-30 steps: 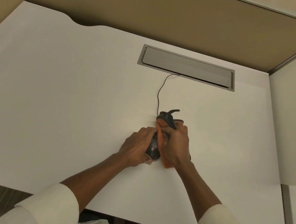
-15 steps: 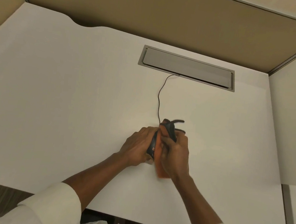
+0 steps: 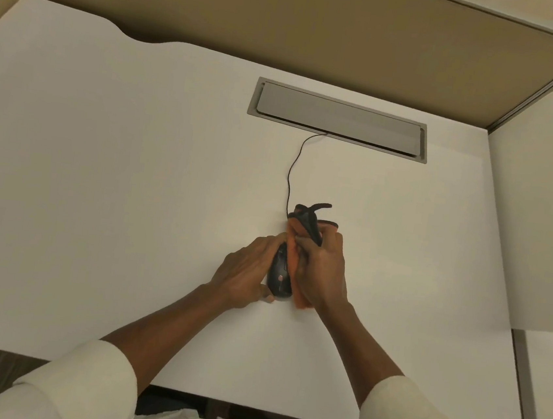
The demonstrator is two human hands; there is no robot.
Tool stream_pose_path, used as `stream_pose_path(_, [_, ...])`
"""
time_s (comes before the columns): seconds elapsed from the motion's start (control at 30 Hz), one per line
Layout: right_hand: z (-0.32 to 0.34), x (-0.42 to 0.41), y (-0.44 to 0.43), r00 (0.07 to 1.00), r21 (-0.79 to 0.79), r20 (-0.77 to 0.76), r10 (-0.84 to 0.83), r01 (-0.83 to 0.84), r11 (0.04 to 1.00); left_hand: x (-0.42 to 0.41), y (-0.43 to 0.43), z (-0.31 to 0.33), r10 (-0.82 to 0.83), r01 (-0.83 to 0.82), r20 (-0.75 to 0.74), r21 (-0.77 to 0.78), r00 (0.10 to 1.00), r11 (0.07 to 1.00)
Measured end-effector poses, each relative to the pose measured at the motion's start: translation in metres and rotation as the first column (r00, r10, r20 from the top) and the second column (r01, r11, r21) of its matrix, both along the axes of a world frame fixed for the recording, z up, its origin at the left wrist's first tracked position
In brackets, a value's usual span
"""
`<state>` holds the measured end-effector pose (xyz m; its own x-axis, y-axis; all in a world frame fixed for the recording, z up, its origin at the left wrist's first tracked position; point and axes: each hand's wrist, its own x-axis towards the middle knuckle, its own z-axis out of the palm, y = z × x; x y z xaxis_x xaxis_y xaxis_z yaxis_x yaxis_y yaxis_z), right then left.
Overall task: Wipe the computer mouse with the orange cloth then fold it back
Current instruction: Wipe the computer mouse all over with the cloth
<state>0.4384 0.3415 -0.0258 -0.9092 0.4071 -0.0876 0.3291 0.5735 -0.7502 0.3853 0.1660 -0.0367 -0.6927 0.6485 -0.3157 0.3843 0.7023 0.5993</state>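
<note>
A black computer mouse [image 3: 280, 276] rests on the white desk [image 3: 135, 177], just right of centre. My left hand [image 3: 244, 274] grips its left side and holds it steady. My right hand [image 3: 321, 272] presses the orange cloth [image 3: 295, 245] against the mouse's right side and top; the cloth pokes out beyond my fingers at the far end and by my wrist. A dark strip of the cloth's edge [image 3: 312, 216] sticks up past my fingertips. The mouse's front is hidden by cloth and fingers.
The thin black mouse cable [image 3: 290, 176] runs away from me into a grey cable hatch [image 3: 339, 120] set in the desk. Tan partition walls [image 3: 288, 16] close off the back, and a second white desk surface [image 3: 540, 220] adjoins on the right.
My right hand slid the cloth toward me along the mouse, then back out toward the mouse's front. My left hand stayed on the mouse.
</note>
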Motion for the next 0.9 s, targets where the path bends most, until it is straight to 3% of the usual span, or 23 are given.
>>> stream_pose_path(0.07, [0.001,-0.003,-0.002,0.998,-0.095,-0.008,-0.063,0.062,0.993,-0.002,0.001,0.0,-0.002,0.002,0.011,-0.011,1.0,1.0])
stream_pose_path(0.17, [0.0,-0.003,-0.005,0.998,-0.041,-0.01,-0.056,0.056,0.998,-0.001,0.003,0.0,0.009,-0.008,0.041,-0.027,0.999,1.0])
stream_pose_path(0.27, [-0.002,-0.003,-0.008,0.992,-0.092,-0.044,-0.114,0.11,0.99,-0.001,0.003,-0.001,0.025,-0.022,0.1,-0.034,0.995,0.999])
stream_pose_path(0.33, [-0.004,-0.004,-0.008,0.989,-0.037,-0.039,-0.139,0.138,0.99,0.0,0.003,-0.002,0.027,-0.023,0.112,-0.031,0.993,0.999])
stream_pose_path(0.43, [-0.005,-0.001,-0.006,0.996,0.174,-0.027,-0.08,0.084,0.981,0.002,0.004,-0.002,0.046,-0.044,0.105,-0.025,0.993,0.999])
stream_pose_path(0.6, [0.005,0.025,-0.01,0.999,0.288,-0.044,0.012,0.001,0.958,0.003,0.004,0.004,0.05,-0.05,0.086,-0.004,0.995,0.999])
stream_pose_path(0.7, [0.006,0.064,-0.024,0.994,0.175,-0.09,0.062,-0.045,0.983,0.005,0.003,0.006,0.033,-0.034,0.052,0.015,0.998,0.999])
stream_pose_path(0.9, [0.001,0.084,-0.026,0.994,0.148,-0.082,0.065,-0.053,0.988,0.007,0.003,0.007,0.04,-0.041,0.026,0.037,0.999,0.998])
